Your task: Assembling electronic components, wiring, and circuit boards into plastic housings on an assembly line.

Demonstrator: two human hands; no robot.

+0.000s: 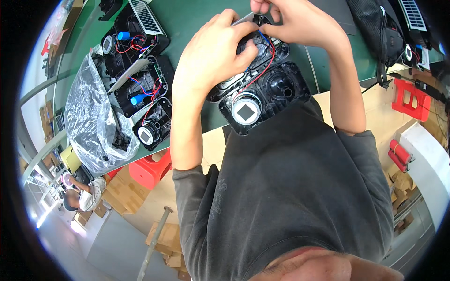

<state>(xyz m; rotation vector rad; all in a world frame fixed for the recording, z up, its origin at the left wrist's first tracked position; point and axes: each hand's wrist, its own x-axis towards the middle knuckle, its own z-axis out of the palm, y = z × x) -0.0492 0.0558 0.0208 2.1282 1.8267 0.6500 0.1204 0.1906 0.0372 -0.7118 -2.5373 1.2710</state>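
In front of me an opened black plastic housing (pixel 300 84) lies at the table's near edge, its two halves side by side. A round silver part with a dark square face (pixel 246 110) sits in the near half, and a red wire (pixel 262 70) runs from it to the far half. My left hand (pixel 211 51) bends over the far half, its fingers closed on a pale flat panel (pixel 244 19) that stands tilted. At the housing's far end, my right hand (pixel 295 23) has curled fingers and its thumb near a blue wire; whatever they pinch is hidden.
Similar opened housings (pixel 140 89) with wires and blue cylinders stand left on the green table (pixel 187 14), beside a clear plastic bag (pixel 86 117). A black bag (pixel 375 33) lies at the right. Red stools (pixel 149 171) and cardboard boxes are below; another person (pixel 89 194) sits far left.
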